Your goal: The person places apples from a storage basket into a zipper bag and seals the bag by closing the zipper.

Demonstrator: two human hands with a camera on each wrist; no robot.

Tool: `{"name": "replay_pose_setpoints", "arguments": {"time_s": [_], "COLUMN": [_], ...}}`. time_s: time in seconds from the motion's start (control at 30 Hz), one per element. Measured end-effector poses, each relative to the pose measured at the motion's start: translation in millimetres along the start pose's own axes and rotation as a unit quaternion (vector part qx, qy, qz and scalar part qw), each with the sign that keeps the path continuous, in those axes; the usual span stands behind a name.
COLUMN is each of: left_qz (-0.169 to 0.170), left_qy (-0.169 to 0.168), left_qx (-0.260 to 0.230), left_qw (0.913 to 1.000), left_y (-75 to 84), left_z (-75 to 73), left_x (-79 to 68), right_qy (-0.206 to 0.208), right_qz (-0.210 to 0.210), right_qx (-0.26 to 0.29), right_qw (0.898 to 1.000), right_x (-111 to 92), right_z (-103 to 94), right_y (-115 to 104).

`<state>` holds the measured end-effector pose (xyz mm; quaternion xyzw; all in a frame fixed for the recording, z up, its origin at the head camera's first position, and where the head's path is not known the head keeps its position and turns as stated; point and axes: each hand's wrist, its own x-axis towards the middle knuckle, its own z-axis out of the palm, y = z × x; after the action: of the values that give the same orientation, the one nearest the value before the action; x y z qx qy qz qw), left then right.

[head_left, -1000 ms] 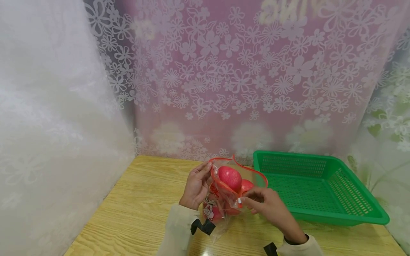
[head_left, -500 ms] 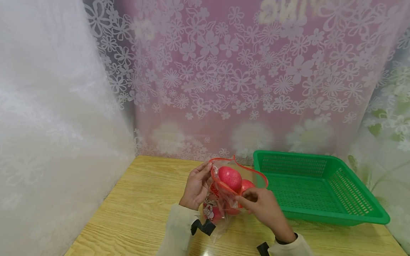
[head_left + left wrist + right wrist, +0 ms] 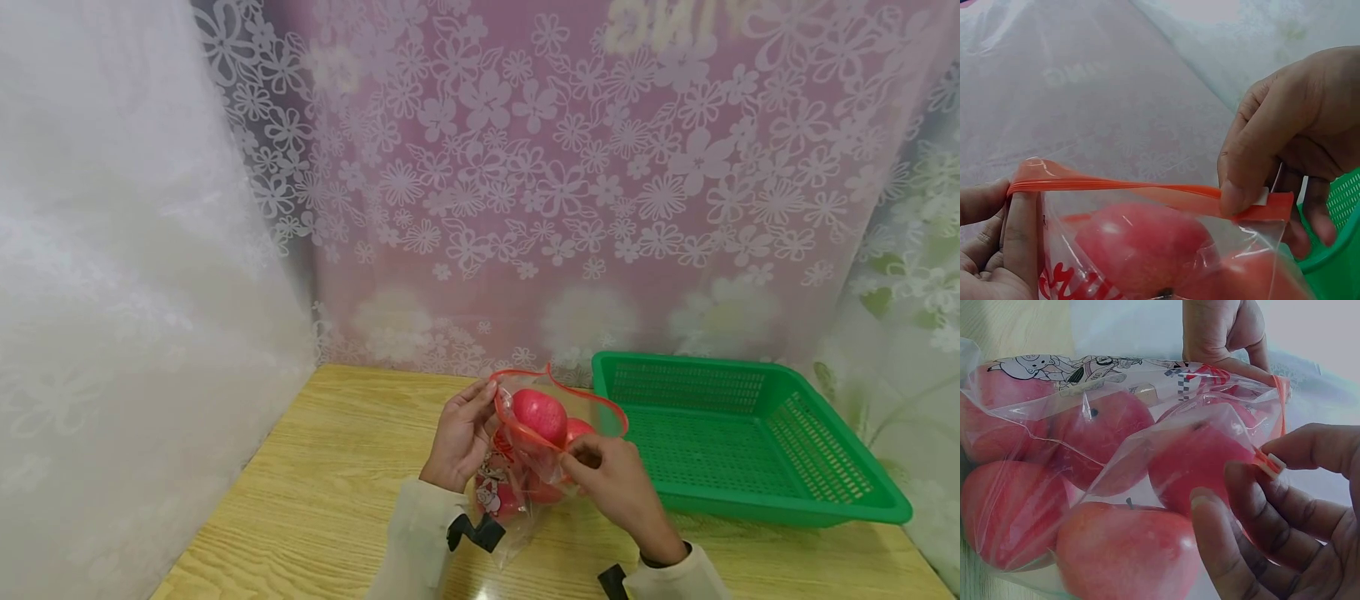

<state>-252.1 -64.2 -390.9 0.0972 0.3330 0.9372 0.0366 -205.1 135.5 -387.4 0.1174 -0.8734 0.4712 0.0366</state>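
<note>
A clear zip bag point(image 3: 501, 467) with an orange zip edge and printed cartoon figures stands on the table, filled with several red apples point(image 3: 1125, 550). Its mouth gapes, and one apple point(image 3: 540, 417) shows at the opening. My left hand point(image 3: 459, 437) pinches the left end of the zip edge between thumb and fingers. At the other end, my right hand point(image 3: 617, 483) pinches the orange strip by a small white slider point(image 3: 1272, 464), thumb against forefinger. In the right wrist view its other fingers curl loosely beside the bag.
A green plastic basket point(image 3: 750, 504) with slotted walls sits right of the bag, close to my right hand. The wooden table point(image 3: 300, 500) runs up to a flowered pink curtain point(image 3: 562, 208) at the back. Pale sheets point(image 3: 112, 292) hang at the sides.
My right hand has shifted slightly left along the zip edge, and the white slider is now covered by its fingers in the head view. The left hand stays in place.
</note>
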Motion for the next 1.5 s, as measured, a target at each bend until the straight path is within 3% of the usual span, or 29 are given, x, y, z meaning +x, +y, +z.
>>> {"name": "replay_pose_setpoints", "arguments": {"time_s": [0.27,0.47,0.8,1.27,1.5], "left_qz": [0.003,0.003,0.001,0.012,0.004], "left_qy": [-0.003,0.005,-0.021,-0.015,0.016], "left_qx": [0.004,0.017,0.034,0.068,0.094], "left_qw": [1.0000,0.9998,0.9992,0.9975,0.9954], "left_y": [0.7,1.3,1.6,5.7,8.8], "left_z": [1.2,1.4,0.2,-4.2,-3.8], "left_x": [-0.6,-0.9,-1.2,-1.3,-1.8], "right_qy": [0.022,0.037,0.069,0.094,0.095], "right_qz": [0.010,-0.011,-0.029,-0.075,-0.093], "right_qx": [0.010,0.027,0.029,0.005,-0.002], "right_qw": [1.000,0.999,0.997,0.993,0.991], "right_x": [1.2,1.3,3.5,5.9,6.4], "right_z": [-0.3,-3.2,-9.7,-15.5,-16.3], "right_y": [-0.7,-0.7,-1.3,-1.4,-1.8]}}
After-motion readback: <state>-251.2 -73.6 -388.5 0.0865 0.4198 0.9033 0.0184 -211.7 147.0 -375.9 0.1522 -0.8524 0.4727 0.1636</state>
